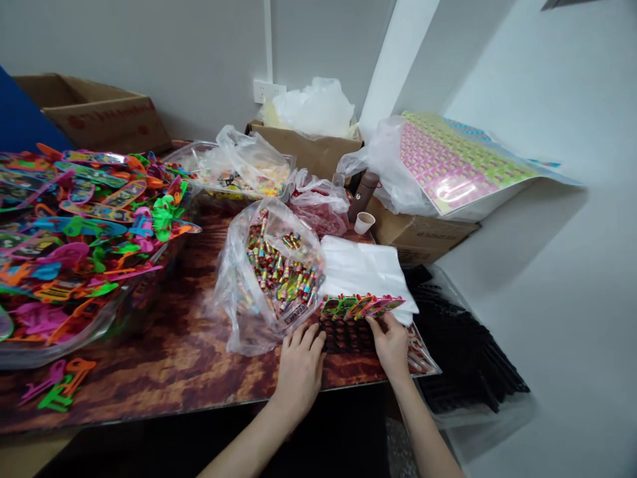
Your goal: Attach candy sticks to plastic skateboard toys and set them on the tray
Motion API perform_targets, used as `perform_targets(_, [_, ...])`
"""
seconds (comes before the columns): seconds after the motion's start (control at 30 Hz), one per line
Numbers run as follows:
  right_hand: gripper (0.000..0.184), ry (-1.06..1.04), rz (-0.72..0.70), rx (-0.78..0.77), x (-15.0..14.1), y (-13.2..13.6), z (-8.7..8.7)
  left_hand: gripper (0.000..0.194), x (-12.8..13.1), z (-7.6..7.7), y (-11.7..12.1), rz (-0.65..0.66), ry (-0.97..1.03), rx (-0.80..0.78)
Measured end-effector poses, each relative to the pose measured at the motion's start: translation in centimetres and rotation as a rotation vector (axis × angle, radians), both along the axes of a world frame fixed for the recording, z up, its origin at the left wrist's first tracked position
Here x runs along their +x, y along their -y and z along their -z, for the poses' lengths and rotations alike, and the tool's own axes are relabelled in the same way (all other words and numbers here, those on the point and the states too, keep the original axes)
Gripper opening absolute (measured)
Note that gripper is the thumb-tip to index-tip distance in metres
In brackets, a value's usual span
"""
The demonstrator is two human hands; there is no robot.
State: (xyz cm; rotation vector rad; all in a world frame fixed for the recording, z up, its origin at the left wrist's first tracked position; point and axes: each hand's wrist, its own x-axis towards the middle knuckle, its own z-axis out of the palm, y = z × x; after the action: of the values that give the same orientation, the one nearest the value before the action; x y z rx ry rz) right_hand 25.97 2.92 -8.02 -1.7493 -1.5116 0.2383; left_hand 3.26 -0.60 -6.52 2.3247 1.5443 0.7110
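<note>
My left hand [301, 365] lies at the left edge of a black slotted tray [346, 337], its fingers stretched forward and slightly apart. At the tray's right end, my right hand [391, 345] has its thumb and fingers closed on the pink end piece of a row of small toy boards [363, 306]. Green, orange and pink boards stand side by side along the tray's far edge. Left of them, an open clear bag [263, 279] holds many small, colourful printed tubes. White plastic sheets or bags [365, 262] lie flat behind the row.
A heap of colourful plastic toy parts [79, 226] fills a clear-lined container at left. Loose pieces [60, 384] lie near the front edge. A paper cup [364, 223] and brown bottle [365, 194] stand behind. Black trays [462, 345] are stacked at right, below printed sheets [458, 159].
</note>
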Motion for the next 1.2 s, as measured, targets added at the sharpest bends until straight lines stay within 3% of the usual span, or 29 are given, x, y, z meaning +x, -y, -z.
perform_targets(0.23, [0.033,-0.017,-0.014,0.008,0.0,0.0,0.0,0.038,0.3,0.3,0.4,-0.009,0.019,-0.017])
perform_targets(0.37, [0.038,-0.059,-0.035,0.021,0.1,-0.1,-0.5,0.047,-0.6,-0.2,0.7,0.031,0.068,-0.036])
perform_targets(0.47, [0.042,-0.052,0.077,0.188,-1.5,1.5,-2.1,0.052,-2.3,-1.3,1.4,0.094,0.146,-0.061])
perform_targets(0.57, [0.034,0.014,0.191,0.393,-5.3,4.4,-4.1,0.037,-4.3,-2.2,2.2,0.085,0.244,-0.071])
perform_targets(0.6, [0.031,0.026,0.154,0.424,-6.9,5.4,-4.5,0.031,-4.9,-2.4,2.5,0.068,0.271,-0.073])
perform_targets(0.67, [0.024,0.026,-0.057,0.420,-10.4,6.8,-4.7,0.024,-5.9,-2.8,2.7,0.041,0.304,-0.078])
perform_targets(0.73, [0.022,0.005,-0.351,0.342,-13.8,7.5,-4.1,0.021,-7.0,-3.5,2.5,0.032,0.314,-0.068])
perform_targets(0.8, [0.024,0.014,-0.539,0.275,-16.5,7.3,-2.9,0.021,-8.7,-4.7,1.9,0.008,0.323,-0.031])
perform_targets(0.9, [0.024,0.071,-0.633,0.249,-19.0,6.3,-0.9,0.021,-12.7,-7.4,0.6,-0.106,0.357,0.095])
perform_targets(1.03, [0.021,0.159,-0.642,0.302,-19.6,4.9,1.3,0.016,-20.4,-11.1,-0.8,-0.437,0.374,0.386])
perform_targets(1.1, [0.021,0.202,-0.662,0.337,-19.4,4.5,2.1,0.015,-24.3,-12.2,-0.9,-0.624,0.358,0.496])
perform_targets(1.2, [0.022,0.251,-0.686,0.361,-19.1,4.5,2.6,0.016,-29.0,-12.4,-0.4,-0.900,0.399,0.623])
